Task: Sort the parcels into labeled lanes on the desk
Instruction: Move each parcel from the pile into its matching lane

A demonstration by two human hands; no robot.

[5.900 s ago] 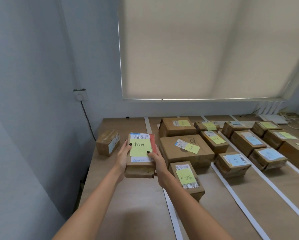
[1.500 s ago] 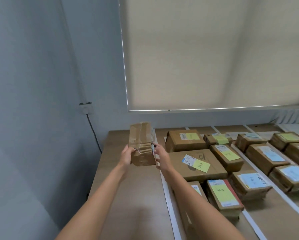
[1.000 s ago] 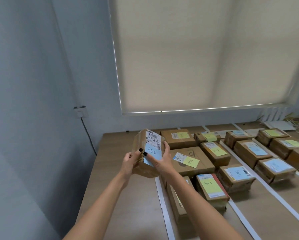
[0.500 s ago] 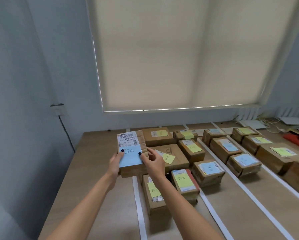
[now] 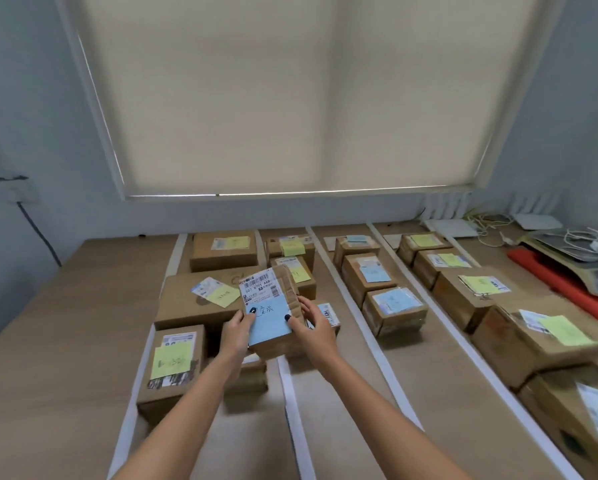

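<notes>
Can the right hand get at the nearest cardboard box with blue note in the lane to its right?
Probably not yet: the right hand and left hand both grip the held blue-noted cardboard parcel. Nothing blocks the blue-noted cardboard box.

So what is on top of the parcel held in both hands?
On the held parcel sit a white barcode label and a blue note with handwriting. Both thumbs cover small parts of the note.

"N705 A68" on held parcel's label (image 5: 258,287)
</notes>
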